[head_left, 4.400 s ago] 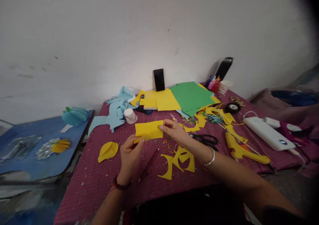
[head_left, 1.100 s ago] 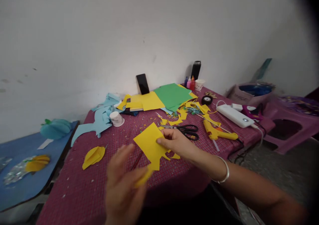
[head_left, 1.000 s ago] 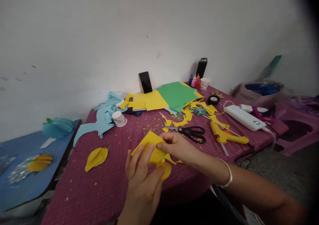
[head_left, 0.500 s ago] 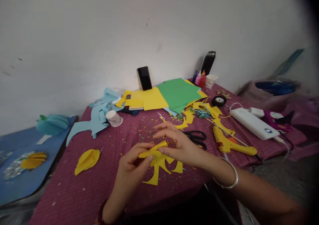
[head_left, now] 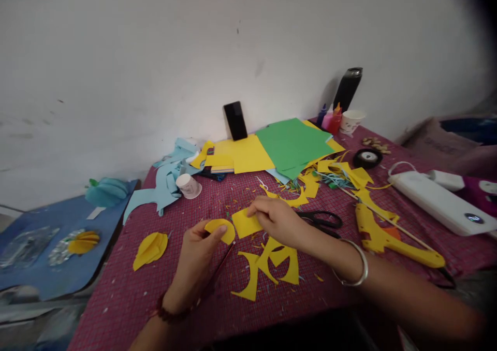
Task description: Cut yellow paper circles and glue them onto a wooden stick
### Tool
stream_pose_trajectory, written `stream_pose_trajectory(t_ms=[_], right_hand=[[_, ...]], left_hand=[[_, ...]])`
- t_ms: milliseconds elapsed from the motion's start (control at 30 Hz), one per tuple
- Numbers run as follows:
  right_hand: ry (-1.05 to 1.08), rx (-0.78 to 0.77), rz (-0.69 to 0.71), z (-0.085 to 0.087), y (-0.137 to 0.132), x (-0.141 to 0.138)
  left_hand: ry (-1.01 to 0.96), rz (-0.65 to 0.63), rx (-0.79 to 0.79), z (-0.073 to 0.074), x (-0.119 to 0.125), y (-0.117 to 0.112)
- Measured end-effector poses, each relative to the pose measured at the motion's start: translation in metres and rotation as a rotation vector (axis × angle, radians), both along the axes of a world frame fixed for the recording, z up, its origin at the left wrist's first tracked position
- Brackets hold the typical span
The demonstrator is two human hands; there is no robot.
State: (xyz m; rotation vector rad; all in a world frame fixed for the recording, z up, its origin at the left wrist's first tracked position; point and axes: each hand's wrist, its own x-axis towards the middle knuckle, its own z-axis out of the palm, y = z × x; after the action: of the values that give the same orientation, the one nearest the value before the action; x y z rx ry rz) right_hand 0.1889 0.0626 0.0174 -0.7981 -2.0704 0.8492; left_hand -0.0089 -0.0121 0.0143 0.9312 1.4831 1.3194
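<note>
Currently | rounded cutout [head_left: 229, 232]: in left hand [head_left: 196, 253] | rectangle [head_left: 244, 224]: in right hand [head_left: 278, 220]

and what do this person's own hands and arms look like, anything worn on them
The left hand is ungloved, with a dark reddish-brown bracelet, apparently beaded, around the wrist. The right hand is ungloved too, with a smooth, silver-coloured bangle sitting loosely above the wrist. No sleeve shows on either forearm.
</note>
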Motion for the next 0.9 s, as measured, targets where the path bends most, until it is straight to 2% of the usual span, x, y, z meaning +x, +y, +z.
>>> stream_pose_trajectory(t_ms=[100,200,267,433,500,700,900], right_hand=[[-0.068,-0.068,0.065,-0.001,-0.005,-0.024],[-0.05,-0.204,0.132,-0.005,-0.008,-0.05],[0.016,-0.329,0.165,-0.01,-0.007,-0.063],[0.153,-0.682,0.299,-0.016,-0.002,-0.083],[0.17,-0.772,0.34,-0.015,-0.003,-0.088],[0.213,-0.916,0.369,-0.011,-0.012,-0.097],[0.21,-0.911,0.373,-0.011,-0.017,-0.096]], left_hand=[[0.064,-0.011,0.024,-0.002,-0.01,0.0],[0.018,-0.033,0.03,-0.002,-0.016,-0.001],[-0.076,-0.049,0.014,-0.001,-0.022,-0.002],[-0.455,-0.092,0.04,0.0,-0.042,-0.008],[-0.514,-0.091,0.041,-0.003,-0.048,-0.011],[-0.556,-0.055,0.047,-0.011,-0.052,-0.018],[-0.557,-0.027,0.058,-0.006,-0.048,-0.022]])
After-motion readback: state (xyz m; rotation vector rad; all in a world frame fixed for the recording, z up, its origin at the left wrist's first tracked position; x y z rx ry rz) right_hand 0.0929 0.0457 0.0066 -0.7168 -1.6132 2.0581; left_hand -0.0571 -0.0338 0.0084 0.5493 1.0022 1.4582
